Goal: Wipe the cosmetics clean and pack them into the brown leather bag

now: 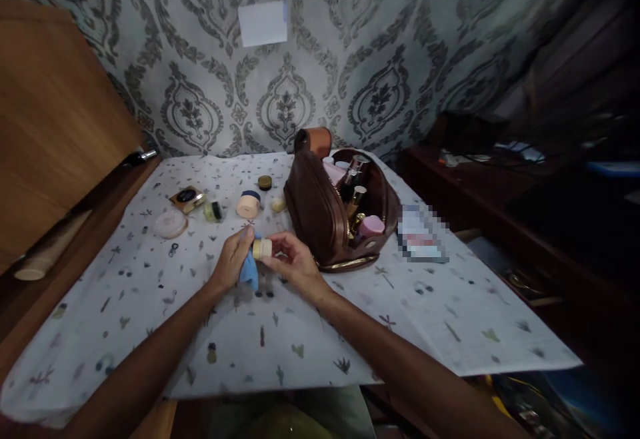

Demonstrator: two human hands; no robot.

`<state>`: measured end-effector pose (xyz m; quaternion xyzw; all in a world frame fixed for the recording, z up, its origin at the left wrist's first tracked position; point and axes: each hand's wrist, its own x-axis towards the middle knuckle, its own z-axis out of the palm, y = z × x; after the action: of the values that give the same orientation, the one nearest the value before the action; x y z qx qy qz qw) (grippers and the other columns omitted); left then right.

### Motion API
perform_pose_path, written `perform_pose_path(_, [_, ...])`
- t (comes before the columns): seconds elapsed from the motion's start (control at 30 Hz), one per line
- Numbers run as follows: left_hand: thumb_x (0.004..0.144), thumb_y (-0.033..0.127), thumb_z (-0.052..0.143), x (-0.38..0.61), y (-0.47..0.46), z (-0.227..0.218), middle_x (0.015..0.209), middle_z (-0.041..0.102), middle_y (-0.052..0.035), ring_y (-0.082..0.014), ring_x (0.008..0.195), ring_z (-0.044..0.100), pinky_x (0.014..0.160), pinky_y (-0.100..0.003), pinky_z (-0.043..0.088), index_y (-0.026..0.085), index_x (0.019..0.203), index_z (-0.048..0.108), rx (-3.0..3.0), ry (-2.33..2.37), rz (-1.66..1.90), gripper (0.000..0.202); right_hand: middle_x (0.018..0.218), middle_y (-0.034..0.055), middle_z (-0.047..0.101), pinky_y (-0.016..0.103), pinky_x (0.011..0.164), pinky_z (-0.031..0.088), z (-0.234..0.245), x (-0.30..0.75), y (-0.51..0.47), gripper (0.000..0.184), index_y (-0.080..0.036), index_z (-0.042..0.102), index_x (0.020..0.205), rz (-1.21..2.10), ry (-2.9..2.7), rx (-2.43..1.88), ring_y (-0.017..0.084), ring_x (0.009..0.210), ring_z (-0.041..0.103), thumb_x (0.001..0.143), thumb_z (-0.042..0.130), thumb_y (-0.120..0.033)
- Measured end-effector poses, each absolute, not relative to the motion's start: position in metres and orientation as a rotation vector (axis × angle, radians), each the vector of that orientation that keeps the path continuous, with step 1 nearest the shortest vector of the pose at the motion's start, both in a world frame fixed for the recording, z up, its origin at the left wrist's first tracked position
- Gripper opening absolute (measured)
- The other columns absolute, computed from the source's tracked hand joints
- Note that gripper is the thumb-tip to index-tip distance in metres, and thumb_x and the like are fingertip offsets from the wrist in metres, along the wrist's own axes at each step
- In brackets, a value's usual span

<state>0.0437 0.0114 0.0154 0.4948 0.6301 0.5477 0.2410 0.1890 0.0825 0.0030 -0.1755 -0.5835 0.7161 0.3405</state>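
My left hand [234, 258] is closed on a blue cloth [249, 275], which it presses against one end of a small cosmetic jar [263, 249]. Fingers and thumb of my right hand [293, 262] grip the other end of this pale, yellowish jar. Both hands are just above the table, left of a brown toiletry bag [316, 206]. The bag stands unzipped, with a pink-lidded jar [372, 226], a gold-capped bottle [357, 199] and other cosmetics inside. Beyond my hands sit a peach jar with a dark lid [249, 206] and a small cream-coloured item [278, 204].
A printed white cloth [150, 332] covers the table. At the left lie a clear round container [170, 224], a gold compact [187, 198] and a green jar [213, 210]. A small dark-gold jar [265, 182] sits further back. A blurred-out flat object [423, 234] lies right of the bag.
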Motion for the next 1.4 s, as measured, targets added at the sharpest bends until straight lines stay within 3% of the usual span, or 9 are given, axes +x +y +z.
perform_pose_path(0.1, [0.092,0.055,0.047,0.041,0.014,0.013,0.062,0.042,0.0046,-0.0123,0.058,0.042,0.057,-0.025,0.037,0.021,0.070,0.046,1.239,1.666,1.547,0.041,0.089,-0.0001,0.062,0.027,0.076,0.047,0.001,0.188,0.083,0.044,-0.021,0.062,0.095,1.900,-1.463,-0.446,0.014,0.085,0.056,0.064,0.086,-0.040])
perform_pose_path(0.2, [0.089,0.036,0.051,0.038,0.016,0.014,0.072,0.052,0.0039,-0.0130,0.063,0.049,0.062,-0.024,0.040,0.021,0.088,0.053,1.224,1.660,1.628,0.015,0.092,0.0011,0.064,0.025,0.070,0.047,0.001,0.187,0.084,0.043,-0.021,0.063,0.095,1.952,-1.342,-0.489,0.014,0.083,0.057,0.063,0.086,-0.040])
perform_pose_path(0.3, [0.086,0.025,0.049,0.037,0.013,0.019,0.077,0.058,0.0025,-0.0154,0.073,0.055,0.069,-0.026,0.043,0.021,0.106,0.055,1.338,1.577,1.642,0.022,0.090,0.0011,0.065,0.022,0.061,0.045,0.002,0.187,0.085,0.042,-0.021,0.063,0.092,1.993,-1.235,-0.538,0.013,0.077,0.057,0.063,0.086,-0.040])
perform_pose_path(0.43, [0.093,0.036,0.047,0.037,0.007,0.025,0.069,0.050,0.0042,-0.0147,0.064,0.049,0.065,-0.027,0.040,0.019,0.121,0.057,1.486,1.581,1.505,0.034,0.086,0.0001,0.065,0.022,0.059,0.045,0.004,0.188,0.085,0.042,-0.021,0.063,0.091,2.011,-1.187,-0.553,0.012,0.072,0.056,0.062,0.087,-0.041])
perform_pose_path(0.53, [0.091,0.042,0.055,0.037,0.005,0.025,0.080,0.056,0.0018,-0.0158,0.073,0.053,0.072,-0.027,0.041,0.019,0.125,0.056,1.586,1.581,1.381,0.041,0.085,-0.0003,0.064,0.023,0.061,0.046,0.004,0.188,0.084,0.040,-0.021,0.063,0.091,1.994,-1.216,-0.549,0.012,0.073,0.057,0.064,0.086,-0.039])
perform_pose_path(0.67, [0.092,0.043,0.054,0.037,0.007,0.022,0.099,0.063,-0.0034,-0.0204,0.095,0.058,0.086,-0.029,0.043,0.019,0.114,0.057,1.592,1.549,1.345,0.033,0.089,-0.0005,0.065,0.024,0.069,0.047,0.003,0.188,0.086,0.038,-0.021,0.063,0.091,1.923,-1.265,-0.513,0.013,0.079,0.058,0.064,0.086,-0.034])
perform_pose_path(0.93, [0.094,0.045,0.050,0.038,0.010,0.020,0.090,0.062,-0.0018,-0.0193,0.090,0.057,0.083,-0.028,0.045,0.018,0.097,0.059,1.604,1.586,1.361,0.029,0.089,-0.0006,0.064,0.025,0.069,0.047,0.003,0.188,0.088,0.039,-0.022,0.063,0.092,1.811,-1.384,-0.482,0.013,0.080,0.056,0.063,0.086,-0.032])
perform_pose_path(1.2, [0.092,0.046,0.055,0.037,0.008,0.018,0.105,0.066,-0.0058,-0.0230,0.101,0.060,0.089,-0.031,0.046,0.018,0.121,0.060,1.597,1.553,1.341,0.040,0.070,-0.0042,0.060,0.022,0.048,0.039,0.005,0.191,0.085,0.049,-0.021,0.056,0.103,1.936,-1.362,-0.554,0.010,0.053,0.055,0.074,0.073,-0.057])
perform_pose_path(1.4, [0.093,0.045,0.055,0.039,0.007,0.021,0.112,0.067,-0.0068,-0.0228,0.105,0.060,0.092,-0.030,0.045,0.018,0.122,0.061,1.625,1.481,1.328,0.040,0.059,-0.0045,0.061,0.021,0.042,0.035,0.005,0.191,0.085,0.058,-0.020,0.053,0.102,2.059,-1.376,-0.596,0.009,0.042,0.050,0.080,0.055,-0.074])
